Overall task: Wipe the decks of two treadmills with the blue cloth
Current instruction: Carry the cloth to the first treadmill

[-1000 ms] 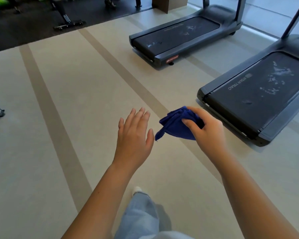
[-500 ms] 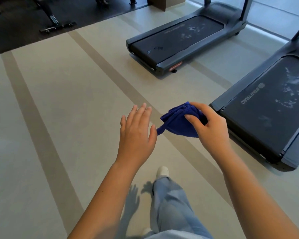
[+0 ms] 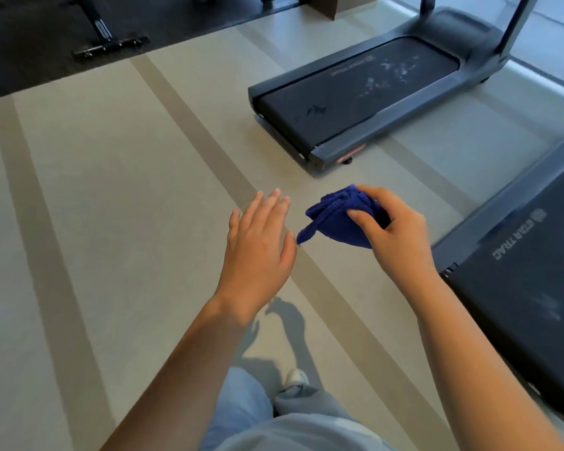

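Right hand [image 3: 391, 236] clutched the bunched blue terry cloth [image 3: 336, 222]; left hand [image 3: 258, 249] hovered open.
Neither smudged black treadmill deck [image 3: 365, 92] was touched yet; refolding to a flat pad should wipe better.

deep blue cloth [image 3: 336, 222], black treadmill decks [image 3: 358, 92] smudged white, beige floor [image 3: 111, 190] with darker stripes

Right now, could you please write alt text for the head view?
A person's right hand holds a bunched blue cloth; the open left hand hovers beside it. Two smudged black treadmills stand on beige floor: far treadmill, near treadmill.
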A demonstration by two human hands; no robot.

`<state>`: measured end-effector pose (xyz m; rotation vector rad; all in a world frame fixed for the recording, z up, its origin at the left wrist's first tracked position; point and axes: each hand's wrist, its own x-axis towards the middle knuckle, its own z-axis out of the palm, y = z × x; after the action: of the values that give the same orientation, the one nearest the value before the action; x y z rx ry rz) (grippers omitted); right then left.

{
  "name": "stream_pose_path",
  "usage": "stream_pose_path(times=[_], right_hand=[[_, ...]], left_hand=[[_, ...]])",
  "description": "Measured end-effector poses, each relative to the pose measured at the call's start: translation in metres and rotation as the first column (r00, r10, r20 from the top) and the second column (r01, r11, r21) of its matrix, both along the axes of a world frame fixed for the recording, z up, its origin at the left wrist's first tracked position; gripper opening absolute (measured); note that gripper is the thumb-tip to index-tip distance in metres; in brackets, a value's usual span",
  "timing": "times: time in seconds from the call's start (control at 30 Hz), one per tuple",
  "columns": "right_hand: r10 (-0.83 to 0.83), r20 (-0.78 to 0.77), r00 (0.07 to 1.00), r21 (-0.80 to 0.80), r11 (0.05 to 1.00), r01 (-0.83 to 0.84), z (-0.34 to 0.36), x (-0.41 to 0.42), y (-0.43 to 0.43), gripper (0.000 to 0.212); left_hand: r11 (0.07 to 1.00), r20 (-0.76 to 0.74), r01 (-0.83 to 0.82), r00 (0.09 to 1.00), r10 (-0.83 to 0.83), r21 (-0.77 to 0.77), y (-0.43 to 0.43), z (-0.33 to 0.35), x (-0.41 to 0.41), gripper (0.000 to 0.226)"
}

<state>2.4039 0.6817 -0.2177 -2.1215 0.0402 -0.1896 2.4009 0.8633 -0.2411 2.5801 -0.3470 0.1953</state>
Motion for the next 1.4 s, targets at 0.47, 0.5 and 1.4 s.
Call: stream_pose_path(times=[0.47,0.5,1.4], right_hand=[[-0.05,0.007,0.999,-0.023,0.998,0.05,-0.002,0.297,0.108,0.029],[-0.063,0.013,0.998,-0.012,0.998,0.063,0.0,0.317,0.115,0.03],[-0.106,-0.04,0.994,-0.073,0.992,0.103,-0.022,0.832,0.13,0.03]], left_hand=[[0.998,0.081,0.062,0.995,-0.064,0.031,0.117,-0.016,0.312,0.053],[0.997,0.101,0.067,0.992,-0.071,0.036,0.124,-0.014,0.334,0.052],[0.989,0.094,0.112,0.988,-0.121,0.098,0.144,-0.026,0.861,0.048]])
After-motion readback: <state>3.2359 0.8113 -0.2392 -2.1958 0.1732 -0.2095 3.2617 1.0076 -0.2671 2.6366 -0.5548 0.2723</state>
